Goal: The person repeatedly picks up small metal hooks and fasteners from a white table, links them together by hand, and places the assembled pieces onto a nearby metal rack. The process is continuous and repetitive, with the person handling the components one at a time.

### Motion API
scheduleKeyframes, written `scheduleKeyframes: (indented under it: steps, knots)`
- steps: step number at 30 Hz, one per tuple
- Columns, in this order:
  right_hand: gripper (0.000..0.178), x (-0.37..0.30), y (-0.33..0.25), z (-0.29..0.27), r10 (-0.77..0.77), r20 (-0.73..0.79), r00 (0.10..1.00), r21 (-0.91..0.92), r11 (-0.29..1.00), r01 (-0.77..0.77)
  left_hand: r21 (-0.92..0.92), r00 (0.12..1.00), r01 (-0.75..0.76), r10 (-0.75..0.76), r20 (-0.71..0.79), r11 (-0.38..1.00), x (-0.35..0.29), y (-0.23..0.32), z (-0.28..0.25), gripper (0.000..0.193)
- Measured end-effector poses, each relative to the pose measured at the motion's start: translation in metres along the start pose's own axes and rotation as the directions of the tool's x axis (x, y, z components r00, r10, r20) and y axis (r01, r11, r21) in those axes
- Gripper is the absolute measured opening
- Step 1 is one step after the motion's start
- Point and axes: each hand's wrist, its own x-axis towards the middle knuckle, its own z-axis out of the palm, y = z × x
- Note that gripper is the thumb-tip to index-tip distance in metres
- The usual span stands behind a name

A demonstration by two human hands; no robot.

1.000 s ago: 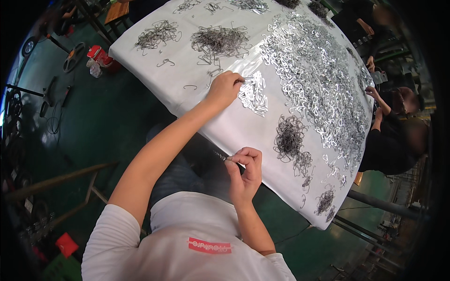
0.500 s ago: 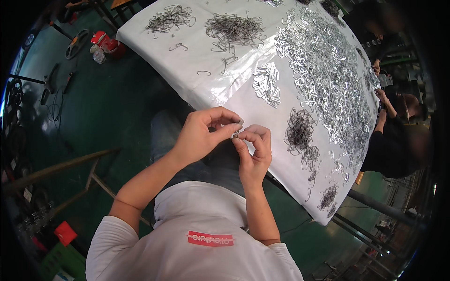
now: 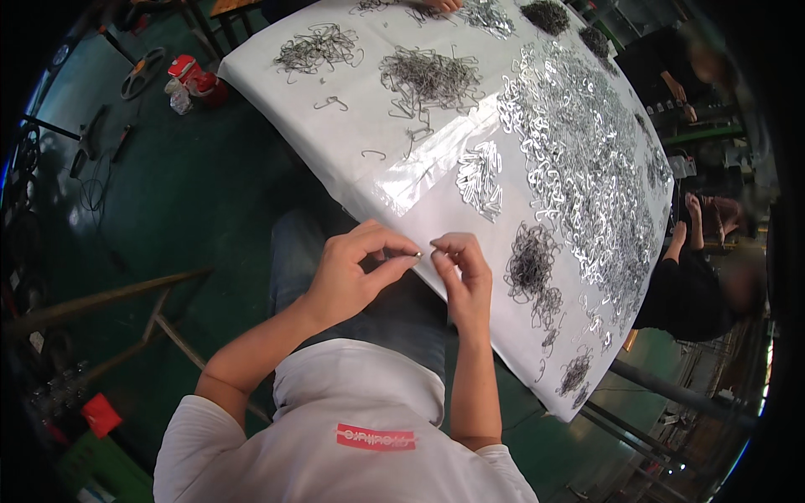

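Observation:
Over the near edge of the white-covered table (image 3: 344,155), my left hand (image 3: 356,264) pinches a small metal piece (image 3: 418,255) between thumb and fingertips; most of it is hidden. Just to its right, my right hand (image 3: 466,272) is closed in a pinch a short gap away. Whatever its fingertips hold is too small to make out. Beyond my hands lies a small pile of shiny, narrow metal pieces (image 3: 480,183). To the right of my right hand is a tangle of dark wire hooks (image 3: 531,261).
A broad heap of bright silver hooks (image 3: 579,159) covers the table's right part. More dark wire hooks (image 3: 432,77) lie at the far left. People (image 3: 696,285) work along the right side, and another person's hand (image 3: 447,4) shows at the far edge. A red container (image 3: 201,81) stands on the floor.
My two hands, which were together at the fingertips, have drawn slightly apart and lower in view. Another person's hand has appeared at the table's far edge.

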Motion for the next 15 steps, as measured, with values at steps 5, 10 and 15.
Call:
scheduleKeyframes:
  steps: [5,10,15]
  knots:
    - [0.016,0.094,0.030,-0.005,-0.182,0.095,0.979,-0.366,0.908,0.205,0.005,0.999,0.032,-0.031,-0.035,0.999,-0.005,0.013,-0.006,0.016]
    - [0.025,0.156,0.054,0.018,-0.146,0.166,0.975,-0.663,0.715,0.220,0.017,0.997,0.036,-0.035,-0.069,0.999,-0.009,0.025,-0.008,0.016]
    - [0.024,0.166,0.059,0.006,-0.078,0.219,0.973,-0.619,0.760,0.200,0.035,0.993,0.040,-0.036,-0.109,0.999,-0.013,0.029,-0.013,0.017]
